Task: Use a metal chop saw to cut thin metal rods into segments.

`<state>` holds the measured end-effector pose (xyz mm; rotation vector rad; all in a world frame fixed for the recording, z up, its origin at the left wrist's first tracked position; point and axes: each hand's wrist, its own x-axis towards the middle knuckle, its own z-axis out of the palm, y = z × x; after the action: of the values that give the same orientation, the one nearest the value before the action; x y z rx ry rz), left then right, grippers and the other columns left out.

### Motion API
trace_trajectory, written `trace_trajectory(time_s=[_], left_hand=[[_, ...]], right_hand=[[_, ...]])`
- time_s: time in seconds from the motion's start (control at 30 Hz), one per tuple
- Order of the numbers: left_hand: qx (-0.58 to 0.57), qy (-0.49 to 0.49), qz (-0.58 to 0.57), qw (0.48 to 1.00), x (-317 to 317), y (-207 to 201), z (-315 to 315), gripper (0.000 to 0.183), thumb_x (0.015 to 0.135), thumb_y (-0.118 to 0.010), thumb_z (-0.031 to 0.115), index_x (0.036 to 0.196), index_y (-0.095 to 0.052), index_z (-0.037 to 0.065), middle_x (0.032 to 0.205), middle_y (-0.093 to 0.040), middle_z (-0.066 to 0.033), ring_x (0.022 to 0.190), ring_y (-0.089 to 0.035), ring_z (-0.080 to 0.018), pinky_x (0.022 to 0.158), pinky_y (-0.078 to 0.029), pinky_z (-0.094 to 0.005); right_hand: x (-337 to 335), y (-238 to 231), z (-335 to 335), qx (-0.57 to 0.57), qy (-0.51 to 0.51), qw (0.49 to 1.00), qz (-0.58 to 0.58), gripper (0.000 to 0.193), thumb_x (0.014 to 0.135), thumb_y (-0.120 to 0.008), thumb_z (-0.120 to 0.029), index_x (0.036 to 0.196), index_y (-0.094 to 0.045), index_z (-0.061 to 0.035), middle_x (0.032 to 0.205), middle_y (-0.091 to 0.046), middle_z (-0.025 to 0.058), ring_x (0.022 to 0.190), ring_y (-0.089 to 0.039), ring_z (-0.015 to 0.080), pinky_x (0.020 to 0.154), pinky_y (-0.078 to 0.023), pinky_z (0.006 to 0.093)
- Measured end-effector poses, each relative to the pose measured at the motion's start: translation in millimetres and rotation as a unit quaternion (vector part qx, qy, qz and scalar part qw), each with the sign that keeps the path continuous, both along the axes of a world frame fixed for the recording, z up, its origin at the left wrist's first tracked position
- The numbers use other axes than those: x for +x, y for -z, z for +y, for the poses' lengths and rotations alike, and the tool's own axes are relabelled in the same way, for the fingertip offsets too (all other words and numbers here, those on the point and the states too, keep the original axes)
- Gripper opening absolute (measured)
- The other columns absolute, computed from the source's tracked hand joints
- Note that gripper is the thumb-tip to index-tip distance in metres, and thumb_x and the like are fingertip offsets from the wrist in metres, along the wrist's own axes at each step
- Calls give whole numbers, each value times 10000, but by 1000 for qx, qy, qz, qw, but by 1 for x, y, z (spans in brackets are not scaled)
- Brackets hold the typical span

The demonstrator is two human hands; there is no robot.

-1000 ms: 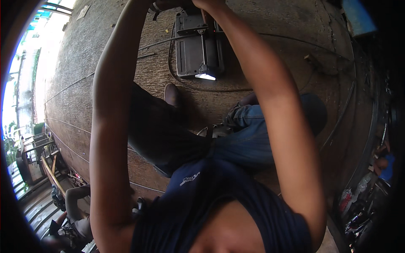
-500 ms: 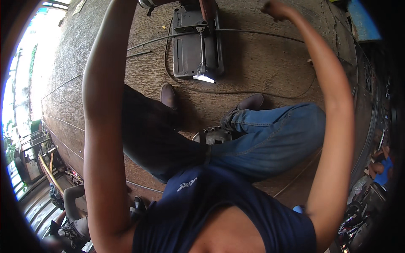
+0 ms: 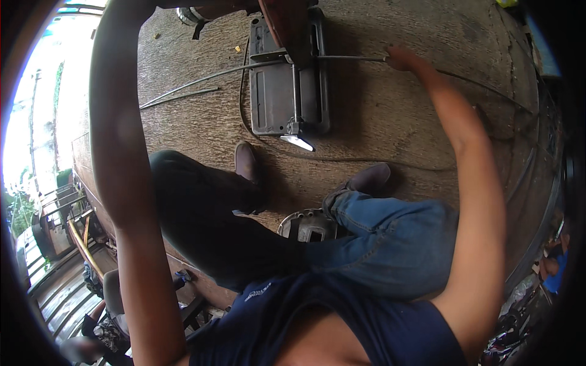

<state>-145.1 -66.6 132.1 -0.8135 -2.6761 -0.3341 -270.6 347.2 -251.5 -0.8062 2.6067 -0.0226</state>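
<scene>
A dark cut-off saw [image 3: 259, 100] stands on the brown floor before my feet. Its reddish-brown guard [image 3: 274, 27] hangs over the base at the top edge. A thin metal rod [image 3: 351, 58] runs crosswise through the saw's vise and out on both sides. To the right of the saw, my right hand [image 3: 401, 58] is closed around this rod. Along the left goes my left forearm [image 3: 116, 110], up to the top edge near the saw's upper part; the left hand itself lies outside the picture. The vise screw ends in a bright metal handle [image 3: 298, 143] at the near side of the base.
A cable [image 3: 342, 159] curls over the floor between the saw and my shoes. Between my legs lies a welding mask [image 3: 308, 226]. Another rod piece [image 3: 183, 97] rests left of the saw. Other people sit at the lower left and far right, beside clutter.
My right hand has come down onto the rod and closed around it. The saw's guard sits lower over the vise. My left arm has shifted left, and the whole view has moved somewhat.
</scene>
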Motion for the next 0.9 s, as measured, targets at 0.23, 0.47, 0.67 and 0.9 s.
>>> trace_trajectory(time_s=[0.23, 0.47, 0.67, 0.9], left_hand=[[272, -224, -97, 931, 10, 9, 0, 373, 884, -542, 113, 1245, -458, 70, 900, -607, -63, 656, -529, -133, 588, -478, -262], [126, -169, -71, 975, 10, 0, 4, 406, 849, -584, 81, 1231, -452, 49, 894, -611, -77, 653, -531, -120, 567, -472, -259], [294, -153, -148, 932, -4, 9, -16, 406, 831, -618, 72, 1197, -452, 18, 889, -598, -74, 695, -541, -117, 608, -481, -254], [258, -145, -126, 947, -3, 9, -18, 416, 831, -624, 79, 1202, -447, 16, 893, -596, -76, 707, -545, -122, 622, -483, -256]], right_hand=[[15, 7, -12, -88, -5, 991, -105, 273, 890, -561, -251, 1028, -567, -15, 976, -583, 200, 911, -567, 341, 806, -432, 452], [24, -19, -6, -152, 2, 988, -3, 181, 864, -593, -189, 908, -599, -13, 849, -617, 203, 807, -609, 351, 700, -454, 466], [14, -43, 7, -231, 12, 973, 12, 262, 882, -563, -243, 918, -591, 15, 800, -612, 218, 766, -612, 350, 689, -457, 441], [20, -76, 0, -230, 89, 969, -2, 337, 892, -580, -311, 937, -642, 17, 815, -639, 195, 716, -600, 253, 683, -455, 393]])
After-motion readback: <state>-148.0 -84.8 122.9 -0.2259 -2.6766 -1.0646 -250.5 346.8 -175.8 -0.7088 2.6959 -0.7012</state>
